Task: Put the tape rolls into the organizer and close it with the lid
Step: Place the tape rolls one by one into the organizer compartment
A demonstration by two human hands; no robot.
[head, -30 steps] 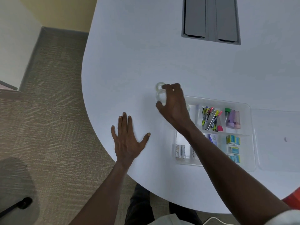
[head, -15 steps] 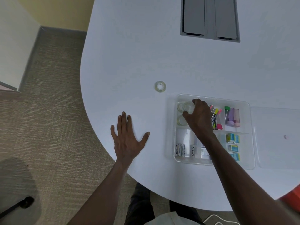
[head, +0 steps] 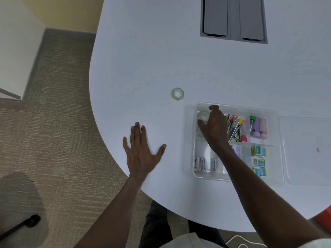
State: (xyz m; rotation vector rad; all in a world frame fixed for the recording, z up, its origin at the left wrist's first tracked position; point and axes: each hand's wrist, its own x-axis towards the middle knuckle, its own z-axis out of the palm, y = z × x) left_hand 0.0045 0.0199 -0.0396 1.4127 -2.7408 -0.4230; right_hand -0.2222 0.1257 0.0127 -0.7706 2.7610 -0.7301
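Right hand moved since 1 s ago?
Yes. The right hand went from the loose tape roll on the table rightward and toward the person, into the organizer's far-left compartment.

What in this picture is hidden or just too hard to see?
All from the head view:
- Tape rolls in the organizer: the right hand covers part of that compartment, so their count and whether it grips one are unclear.
- Middle front compartment: the right forearm hides its contents.
- Clear lid: cut off by the right edge.
- Labels on the small boxes: too small to read.
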